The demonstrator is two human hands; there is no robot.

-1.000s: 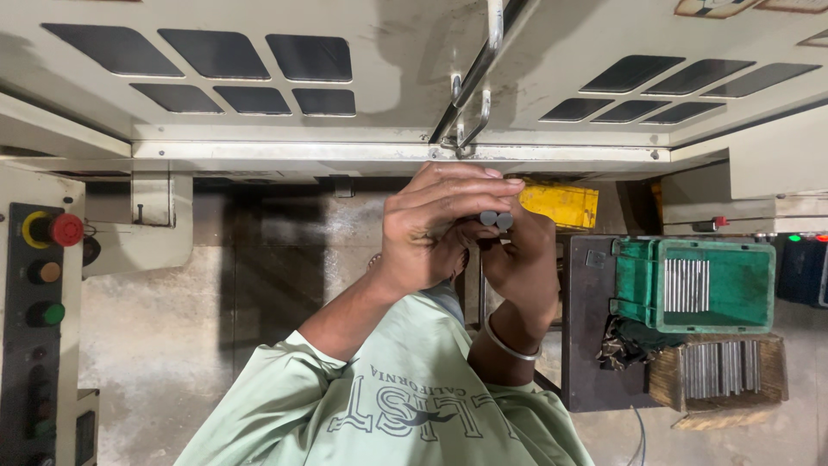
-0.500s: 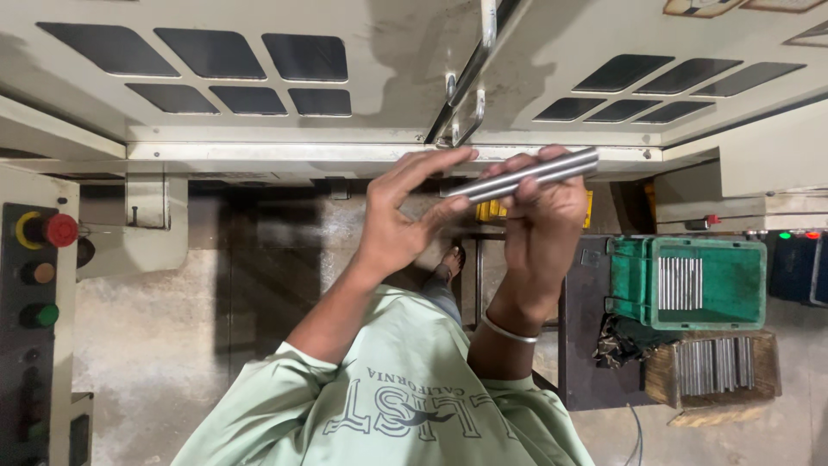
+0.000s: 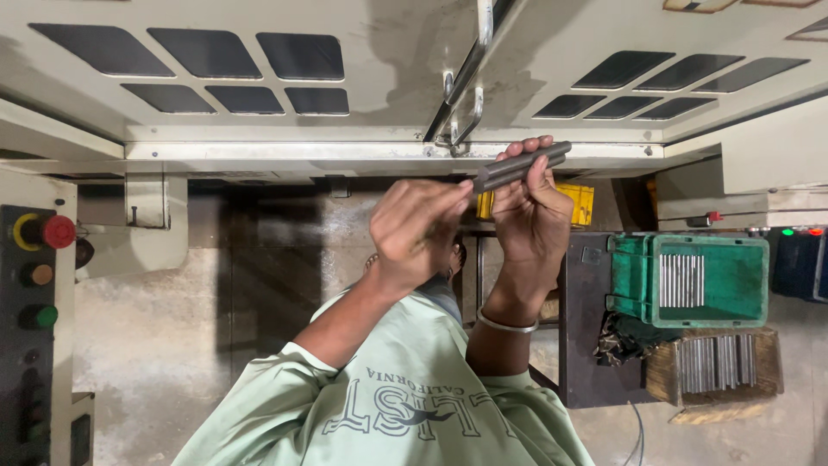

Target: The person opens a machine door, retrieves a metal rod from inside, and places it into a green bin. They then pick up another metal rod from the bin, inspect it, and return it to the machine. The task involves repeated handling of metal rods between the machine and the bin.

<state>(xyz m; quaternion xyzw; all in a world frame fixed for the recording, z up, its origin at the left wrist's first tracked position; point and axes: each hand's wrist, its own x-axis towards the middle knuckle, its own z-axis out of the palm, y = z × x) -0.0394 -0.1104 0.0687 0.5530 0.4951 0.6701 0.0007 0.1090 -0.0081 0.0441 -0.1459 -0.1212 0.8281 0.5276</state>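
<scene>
Against the pale machine housing (image 3: 259,147), upper centre, the right hand (image 3: 528,216) is gripping a grey rod (image 3: 522,166) slanting up-right, the left hand (image 3: 418,229) pinching its lower-left end.

Cream machine housing (image 3: 259,121) across top, dark window panels (image 3: 207,60), metal door handle (image 3: 470,78). Grey concrete floor (image 3: 172,362). Control panel (image 3: 34,302) at left edge: red, yellow, green buttons. Green crate (image 3: 707,280) on dark stand (image 3: 586,345); wooden box (image 3: 716,367) beside. Yellow bin (image 3: 582,203).
</scene>
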